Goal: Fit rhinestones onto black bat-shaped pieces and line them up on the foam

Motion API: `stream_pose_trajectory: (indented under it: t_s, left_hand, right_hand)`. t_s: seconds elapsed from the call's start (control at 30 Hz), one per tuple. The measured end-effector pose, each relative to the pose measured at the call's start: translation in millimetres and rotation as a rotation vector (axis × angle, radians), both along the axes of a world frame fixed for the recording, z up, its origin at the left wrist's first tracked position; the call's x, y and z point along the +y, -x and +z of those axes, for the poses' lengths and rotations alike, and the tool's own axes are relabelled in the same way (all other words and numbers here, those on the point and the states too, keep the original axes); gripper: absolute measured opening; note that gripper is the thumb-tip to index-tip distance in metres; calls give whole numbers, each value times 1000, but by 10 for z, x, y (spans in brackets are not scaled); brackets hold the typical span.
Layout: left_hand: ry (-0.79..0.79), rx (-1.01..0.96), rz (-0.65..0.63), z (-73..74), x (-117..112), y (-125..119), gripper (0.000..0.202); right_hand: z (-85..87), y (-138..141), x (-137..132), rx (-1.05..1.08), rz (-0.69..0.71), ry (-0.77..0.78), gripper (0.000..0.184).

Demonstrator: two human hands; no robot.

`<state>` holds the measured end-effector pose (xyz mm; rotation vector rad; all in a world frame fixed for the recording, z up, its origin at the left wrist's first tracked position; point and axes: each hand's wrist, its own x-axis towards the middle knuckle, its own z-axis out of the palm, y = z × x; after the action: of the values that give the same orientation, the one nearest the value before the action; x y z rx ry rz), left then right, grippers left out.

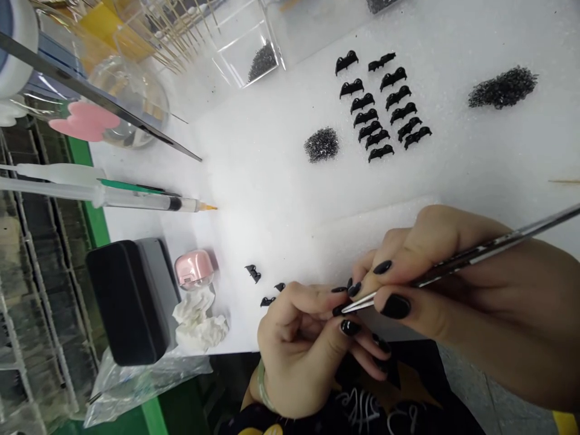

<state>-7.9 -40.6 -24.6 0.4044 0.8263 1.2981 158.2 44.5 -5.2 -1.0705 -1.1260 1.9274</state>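
Observation:
My left hand (pixel 294 356) pinches a small black part (pixel 338 310) between thumb and forefinger; the fingers hide most of it. My right hand (pixel 466 302) is closed around tweezers (pixel 480 251), and their pale tips touch or nearly touch that part. Near my left hand lie a few loose black two-humped pieces (pixel 254 273) on the white surface. Farther off, several similar black pieces (pixel 365 116) stand in two rows. A pile of tiny black bits (pixel 321 145) lies left of the rows, and a larger pile (pixel 502 88) lies to their right.
At left are a syringe (pixel 140 198) with an orange tip, a black case (pixel 127 302), a pink-lidded container (pixel 194 269) and crumpled tissue (pixel 199 320). A long metal tool (pixel 136 121) points in from upper left. A clear box (pixel 244 42) stands at the back.

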Motion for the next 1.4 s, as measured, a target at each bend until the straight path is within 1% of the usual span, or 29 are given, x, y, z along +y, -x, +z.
stream_pose_trajectory:
  t_s: [0.07,0.13,0.37,0.43,0.57,0.67,0.77,0.9,0.97,1.13,1.4]
  left_hand:
    - [-3,-9,0,1,5,-1,24]
    - [-11,-18,0,-1,15,0,24]
    - [-13,-65,-5,-9,26,0,24]
    - [-10,-55,-2,-7,16,-4,24]
    - [-5,-46,1,-3,5,-6,24]
    - [-4,-42,11,-6,11,-11,23]
    - [2,-31,14,-8,16,-14,22]
    - [4,-32,-4,-9,16,-11,22]
    - [-8,-40,-5,-14,17,-13,23]
    - [-54,-57,9,-29,23,-20,24]
    - [-41,-36,10,-24,10,-19,25]
  right_hand:
    - [1,-10,-2,-41,-4,-130,16]
    - [-3,-15,-2,-89,-22,-213,15]
    - [-27,23,75,-164,-48,-331,13]
    - [-18,23,80,-151,-47,-320,13]
    - [-10,-13,16,-129,7,-284,14]
    - [-25,-36,-33,-178,-19,-278,12]
    - [-36,-33,-17,-214,-60,-286,10]
    - [-29,-19,50,-166,-35,-321,12]
    - [-24,-20,63,-166,-28,-307,12]
    - [-7,-21,52,-219,-71,-292,17]
    - [-1,-14,49,-171,-55,-265,15]
